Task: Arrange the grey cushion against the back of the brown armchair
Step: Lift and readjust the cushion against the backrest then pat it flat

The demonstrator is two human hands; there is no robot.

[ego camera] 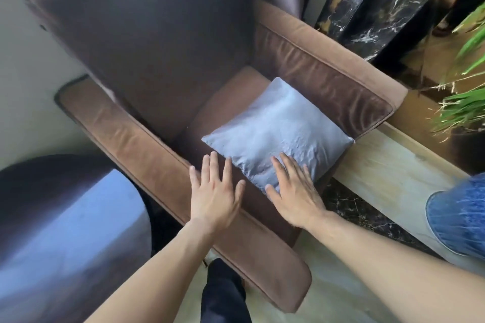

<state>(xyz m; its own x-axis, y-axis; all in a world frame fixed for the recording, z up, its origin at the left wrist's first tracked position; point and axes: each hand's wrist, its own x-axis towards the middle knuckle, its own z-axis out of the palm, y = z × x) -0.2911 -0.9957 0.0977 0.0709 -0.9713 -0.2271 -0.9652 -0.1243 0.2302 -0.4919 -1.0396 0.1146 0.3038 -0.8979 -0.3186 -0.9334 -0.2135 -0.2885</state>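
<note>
Two flat, released hands: left hand (pixel 214 191), right hand (pixel 294 191) on grey cushion (pixel 278 131) in armchair (pixel 147 42).

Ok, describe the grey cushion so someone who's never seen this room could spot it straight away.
Find the brown upholstered armchair in the middle of the view. On its seat, towards the front and beside the far armrest, lies a square, shiny, wrinkled pale grey cushion, flat, under the right hand's fingertips. It is the only light thing on the brown fabric.

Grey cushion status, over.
Both hands open: left hand beside grey cushion, right hand flat on it. Cushion lies on seat, off backrest. Nothing between.
</note>
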